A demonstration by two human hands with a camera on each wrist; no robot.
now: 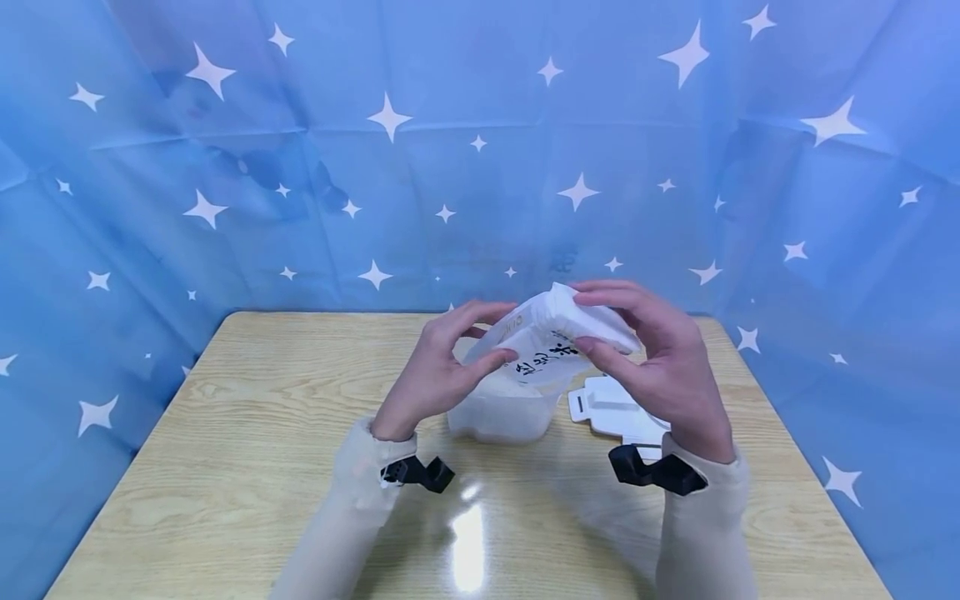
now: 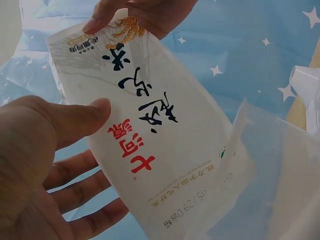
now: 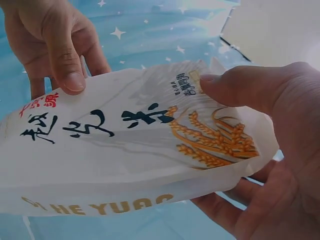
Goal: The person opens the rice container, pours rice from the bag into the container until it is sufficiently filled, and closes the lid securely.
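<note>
A white rice bag (image 1: 551, 321) printed with wheat ears and dark lettering is held tilted in the air, its right end higher. My left hand (image 1: 442, 358) grips its lower part, thumb on the printed face and fingers behind. At the raised end my right hand (image 1: 667, 367) holds it between thumb and fingers, seen up close in the right wrist view. Beneath the bag's lower end stands a translucent container (image 1: 498, 417) on the table. In the left wrist view that end overlaps the container's clear wall (image 2: 280, 165). The inside of the container is largely hidden.
A white plastic lid-like piece (image 1: 618, 408) with tabs lies right of the container, partly behind my right hand. The wooden table (image 1: 225, 467) reaches back to a blue curtain (image 1: 480, 208) with white stars. A black strap circles each wrist.
</note>
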